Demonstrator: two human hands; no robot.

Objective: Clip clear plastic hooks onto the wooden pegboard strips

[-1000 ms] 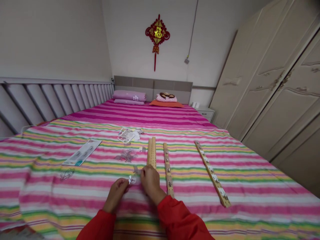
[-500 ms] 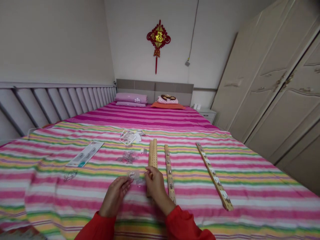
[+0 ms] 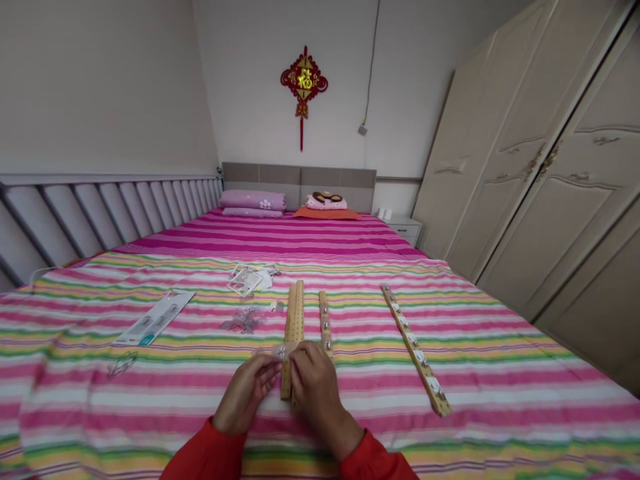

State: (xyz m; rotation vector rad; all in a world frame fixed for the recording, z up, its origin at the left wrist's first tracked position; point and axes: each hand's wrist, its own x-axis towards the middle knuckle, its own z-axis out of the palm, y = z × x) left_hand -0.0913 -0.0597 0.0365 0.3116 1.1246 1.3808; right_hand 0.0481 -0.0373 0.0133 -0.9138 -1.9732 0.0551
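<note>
A small clear plastic bag (image 3: 281,351) with a small silvery piece inside is held up over the near part of two pale wooden strips (image 3: 295,313) with rows of holes. My left hand (image 3: 246,390) pinches its left side between thumb and fingers. At the bag's right edge, the closed fingers of my right hand (image 3: 316,383) meet it; their tips are partly hidden. Just beyond my right hand lies another wooden strip (image 3: 325,311) carrying several small metal pieces, its near end covered by the hand. A heap of small clear bags (image 3: 243,321) lies ahead of my left hand.
Loose cards and papers (image 3: 250,279) lie farther back. To the left are a flat blister package (image 3: 156,317) and thin wire loops (image 3: 122,364). On the right, a long wooden strip (image 3: 416,348) bears white pieces. A striped sheet (image 3: 500,400) covers the bed beneath everything.
My left hand has brought the small bag rightward over the wooden strips, and my right hand's fingers have closed in at its edge. The camera view has turned slightly right.
</note>
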